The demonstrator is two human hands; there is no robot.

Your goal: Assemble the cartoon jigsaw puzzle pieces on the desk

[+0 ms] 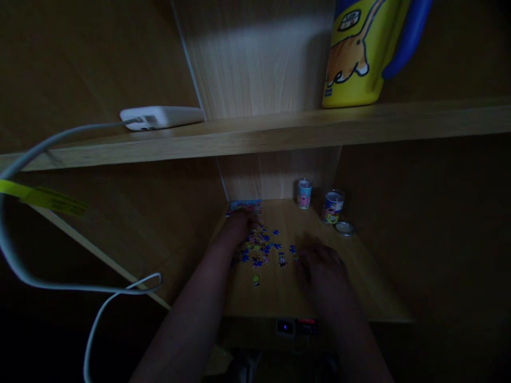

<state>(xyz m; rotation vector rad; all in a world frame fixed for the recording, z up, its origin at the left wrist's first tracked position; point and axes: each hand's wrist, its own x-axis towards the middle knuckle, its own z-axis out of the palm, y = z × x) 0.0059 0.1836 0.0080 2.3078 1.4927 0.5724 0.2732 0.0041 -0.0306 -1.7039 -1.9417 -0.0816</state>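
Loose jigsaw pieces point(259, 246), many of them blue, lie in a heap on the wooden desk point(279, 298). My left hand point(238, 226) reaches over the far left side of the heap, fingers bent down among the pieces; dim light hides what is in them. Behind it lies a flat, colourful picture sheet or joined puzzle section point(245, 206), partly covered by this hand. My right hand point(321, 266) rests on the desk right of the heap, fingers curled, beside a blue piece point(293, 249). A small joined cluster point(282, 259) and a yellow-green piece point(256, 280) lie apart.
Two cartoon-printed cans point(304, 194) point(332, 207) stand at the back right, with a round lid point(345, 228) beside them. Above runs a shelf point(255, 139) bearing a yellow mug point(355, 58) and a white power brick point(162, 117). Its white cable point(51, 284) loops down the left.
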